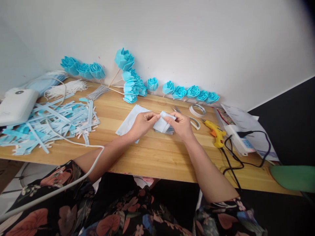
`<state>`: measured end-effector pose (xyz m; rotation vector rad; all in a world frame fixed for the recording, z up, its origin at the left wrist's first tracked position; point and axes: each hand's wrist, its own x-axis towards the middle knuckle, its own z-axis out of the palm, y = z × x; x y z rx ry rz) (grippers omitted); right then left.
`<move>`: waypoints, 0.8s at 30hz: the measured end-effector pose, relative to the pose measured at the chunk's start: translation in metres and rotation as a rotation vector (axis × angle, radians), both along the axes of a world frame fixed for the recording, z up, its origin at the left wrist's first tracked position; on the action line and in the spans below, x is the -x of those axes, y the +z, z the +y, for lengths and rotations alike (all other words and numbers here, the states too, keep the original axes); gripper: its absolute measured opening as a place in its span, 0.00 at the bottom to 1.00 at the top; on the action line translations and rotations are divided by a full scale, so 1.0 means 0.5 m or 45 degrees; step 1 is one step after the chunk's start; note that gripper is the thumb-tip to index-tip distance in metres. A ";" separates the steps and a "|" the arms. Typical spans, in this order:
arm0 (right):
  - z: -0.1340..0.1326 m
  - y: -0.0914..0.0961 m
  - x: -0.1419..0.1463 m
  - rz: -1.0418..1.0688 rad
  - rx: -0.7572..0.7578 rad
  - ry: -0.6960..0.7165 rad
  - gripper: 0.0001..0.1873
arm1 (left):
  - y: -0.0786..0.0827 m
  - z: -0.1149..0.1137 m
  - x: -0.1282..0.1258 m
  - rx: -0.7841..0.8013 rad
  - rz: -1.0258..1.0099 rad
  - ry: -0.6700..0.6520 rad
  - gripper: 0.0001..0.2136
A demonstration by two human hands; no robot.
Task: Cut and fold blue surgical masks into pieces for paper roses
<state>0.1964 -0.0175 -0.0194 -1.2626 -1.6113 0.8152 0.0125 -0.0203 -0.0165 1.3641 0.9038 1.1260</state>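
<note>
A folded piece of pale blue fabric (pixel 161 124) is pinched between both my hands near the middle of the table. My left hand (pixel 143 124) grips its left corner with thumb and finger, and my right hand (pixel 181 124) holds its upper right edge. Just beneath it lies a small stack of similar pieces (pixel 169 132), partly covered. A larger pale blue fabric sheet (pixel 130 118) lies flat to the left, partly under my left hand. Behind my right hand are scissors (pixel 196 123), their blades partly hidden.
Blue fabric flowers (pixel 130 86) on sticks line the wall. At left are a heap of blue strips (pixel 61 119), a white device (pixel 18 103) and a white cable (pixel 73 143). To the right are a tape roll (pixel 197 110), yellow glue gun (pixel 216 133) and power strip (pixel 240 141).
</note>
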 end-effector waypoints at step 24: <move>0.010 -0.005 0.004 0.184 0.046 0.075 0.23 | -0.017 0.019 -0.001 0.028 -0.274 0.088 0.10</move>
